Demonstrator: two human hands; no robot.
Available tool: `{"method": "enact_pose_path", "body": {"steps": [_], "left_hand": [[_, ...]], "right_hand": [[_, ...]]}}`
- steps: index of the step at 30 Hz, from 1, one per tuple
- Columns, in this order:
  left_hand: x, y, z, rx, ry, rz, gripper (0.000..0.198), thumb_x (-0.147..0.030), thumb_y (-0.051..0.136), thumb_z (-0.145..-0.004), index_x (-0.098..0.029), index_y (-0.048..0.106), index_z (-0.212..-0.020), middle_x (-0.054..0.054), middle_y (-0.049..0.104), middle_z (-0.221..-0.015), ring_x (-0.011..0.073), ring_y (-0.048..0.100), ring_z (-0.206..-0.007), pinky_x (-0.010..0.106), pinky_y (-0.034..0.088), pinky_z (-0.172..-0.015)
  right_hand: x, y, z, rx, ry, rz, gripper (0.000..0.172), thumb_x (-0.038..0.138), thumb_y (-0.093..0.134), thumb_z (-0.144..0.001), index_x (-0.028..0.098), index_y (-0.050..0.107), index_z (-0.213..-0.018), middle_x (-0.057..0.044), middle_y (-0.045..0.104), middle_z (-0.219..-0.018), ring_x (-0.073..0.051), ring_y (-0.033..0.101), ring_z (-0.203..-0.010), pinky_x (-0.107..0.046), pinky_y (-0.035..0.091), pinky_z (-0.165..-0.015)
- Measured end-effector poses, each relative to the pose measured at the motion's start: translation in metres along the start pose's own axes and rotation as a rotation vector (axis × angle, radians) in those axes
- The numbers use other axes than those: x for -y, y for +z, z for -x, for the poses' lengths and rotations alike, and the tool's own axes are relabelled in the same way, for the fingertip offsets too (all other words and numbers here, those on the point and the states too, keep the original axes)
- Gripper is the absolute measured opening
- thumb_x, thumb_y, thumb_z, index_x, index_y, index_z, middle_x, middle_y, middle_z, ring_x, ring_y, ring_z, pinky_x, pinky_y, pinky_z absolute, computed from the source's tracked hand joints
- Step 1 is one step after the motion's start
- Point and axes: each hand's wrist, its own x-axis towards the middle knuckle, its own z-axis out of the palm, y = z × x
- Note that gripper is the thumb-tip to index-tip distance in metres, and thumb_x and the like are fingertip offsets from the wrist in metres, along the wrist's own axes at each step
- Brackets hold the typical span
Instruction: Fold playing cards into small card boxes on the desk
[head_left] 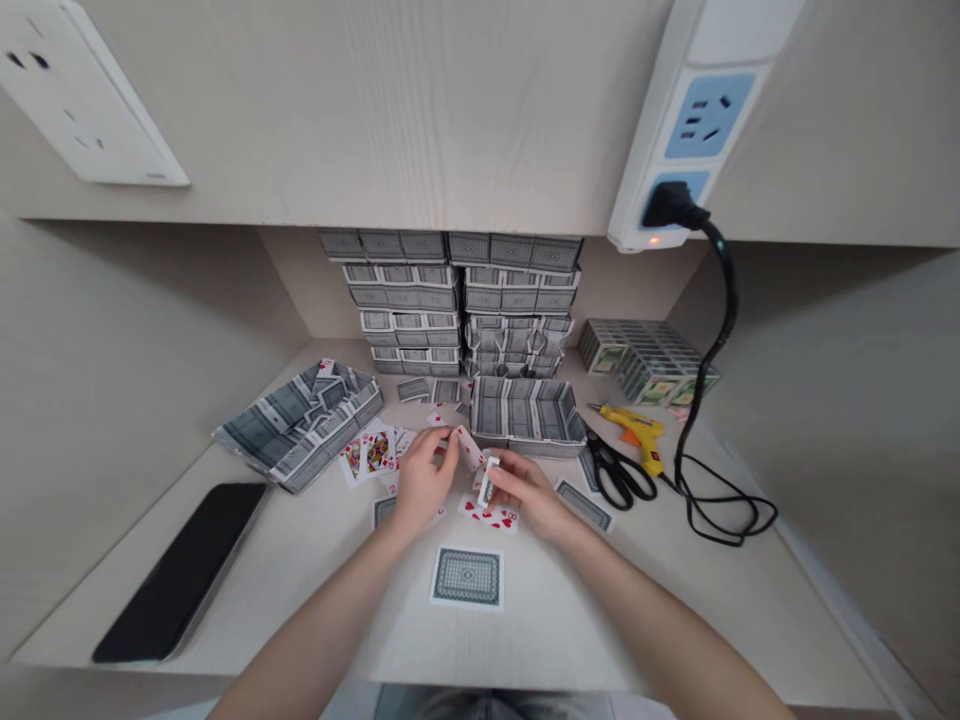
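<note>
My left hand (429,474) pinches a red-suited playing card (469,447) by its edge, above the middle of the desk. In my right hand (525,489) is a small folded playing card (487,482), gripped between thumb and fingers. Beneath it a heart card (491,515) lies face up. Nearer me a patterned card (467,577) rests back side up. Several face-up cards (367,451) are spread left of my left hand. Just behind my hands stands an open box made of folded cards (525,445).
Stacked card boxes (409,295) rise at the back. A card tray (300,430) and black phone (184,570) are left. Scissors (619,475), a yellow glue gun (637,430) and its cord (724,535) are right, near clear-wrapped packs (645,360). A power strip (694,130) hangs above.
</note>
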Motion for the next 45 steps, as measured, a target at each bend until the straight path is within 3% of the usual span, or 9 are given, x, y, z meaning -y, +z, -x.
{"method": "enact_pose_path", "body": {"steps": [9,13,16,19,22,28,37,40,45], "left_hand": [[0.004,0.002,0.0,-0.075,-0.16,0.181,0.02,-0.035,0.051,-0.077,-0.017,0.057,-0.083,0.003,0.063,-0.081,0.0107,0.061,-0.058,0.021,0.05,-0.055],[0.003,0.002,0.003,-0.031,-0.175,0.242,0.021,-0.035,0.054,-0.075,-0.017,0.056,-0.085,0.003,0.063,-0.08,0.0114,0.062,-0.059,0.021,0.051,-0.054],[-0.002,0.0,0.007,0.042,-0.1,0.205,0.019,-0.034,0.057,-0.073,-0.018,0.053,-0.08,0.0,0.062,-0.075,0.0105,0.06,-0.059,0.021,0.05,-0.056],[-0.011,-0.004,0.009,0.151,0.082,0.144,0.016,-0.032,0.059,-0.072,-0.018,0.051,-0.076,0.001,0.061,-0.075,0.0116,0.059,-0.068,0.023,0.049,-0.064],[-0.019,-0.008,0.009,0.287,0.248,0.129,0.017,-0.031,0.06,-0.071,-0.018,0.05,-0.074,0.005,0.06,-0.086,0.0145,0.057,-0.082,0.027,0.047,-0.072],[-0.021,-0.013,0.008,0.45,0.327,0.068,0.025,-0.037,0.063,-0.067,-0.018,0.049,-0.074,0.009,0.049,-0.113,0.019,0.051,-0.1,0.029,0.046,-0.078],[-0.013,-0.009,0.009,0.439,0.26,-0.06,0.009,-0.022,0.059,-0.065,-0.02,0.051,-0.069,0.005,0.052,-0.116,0.0147,0.059,-0.08,0.027,0.048,-0.069],[-0.012,-0.007,0.009,0.442,0.225,-0.077,0.008,-0.019,0.058,-0.062,-0.02,0.051,-0.066,0.004,0.054,-0.116,0.0112,0.058,-0.065,0.025,0.047,-0.062],[-0.013,-0.005,0.011,0.447,0.232,-0.074,0.008,-0.017,0.058,-0.059,-0.02,0.051,-0.062,0.003,0.055,-0.115,0.0087,0.055,-0.058,0.024,0.045,-0.06]], "right_hand": [[-0.001,-0.004,0.0,-0.04,-0.076,-0.109,0.031,0.044,0.052,-0.078,0.016,0.057,-0.089,-0.001,0.06,-0.065,-0.012,0.055,-0.048,-0.026,0.049,-0.048],[0.001,-0.003,0.001,-0.017,-0.075,-0.121,0.03,0.045,0.052,-0.077,0.017,0.055,-0.089,-0.002,0.061,-0.068,-0.014,0.059,-0.052,-0.028,0.05,-0.05],[0.002,-0.004,0.001,-0.032,-0.084,-0.115,0.031,0.044,0.054,-0.076,0.018,0.055,-0.093,-0.003,0.063,-0.074,-0.015,0.06,-0.056,-0.03,0.05,-0.052],[0.003,-0.005,0.0,-0.049,-0.088,-0.095,0.034,0.043,0.055,-0.075,0.019,0.055,-0.099,-0.003,0.062,-0.076,-0.016,0.06,-0.059,-0.03,0.049,-0.051],[0.004,-0.005,0.0,-0.06,-0.103,-0.055,0.035,0.041,0.058,-0.073,0.02,0.056,-0.102,-0.003,0.061,-0.082,-0.016,0.059,-0.064,-0.029,0.048,-0.054],[0.007,-0.004,0.001,-0.057,-0.174,0.121,0.035,0.036,0.062,-0.071,0.023,0.057,-0.102,0.0,0.059,-0.079,-0.014,0.056,-0.072,-0.025,0.045,-0.06],[0.001,-0.006,0.0,-0.145,-0.136,0.189,0.034,0.043,0.058,-0.072,0.019,0.058,-0.096,0.0,0.056,-0.069,-0.013,0.052,-0.059,-0.024,0.045,-0.051],[0.002,-0.004,0.0,-0.142,-0.125,0.209,0.035,0.044,0.059,-0.071,0.019,0.058,-0.095,0.0,0.057,-0.069,-0.013,0.053,-0.06,-0.024,0.045,-0.05],[0.003,-0.004,0.0,-0.154,-0.127,0.26,0.037,0.043,0.061,-0.07,0.018,0.058,-0.097,0.0,0.059,-0.072,-0.012,0.053,-0.061,-0.022,0.042,-0.051]]}}
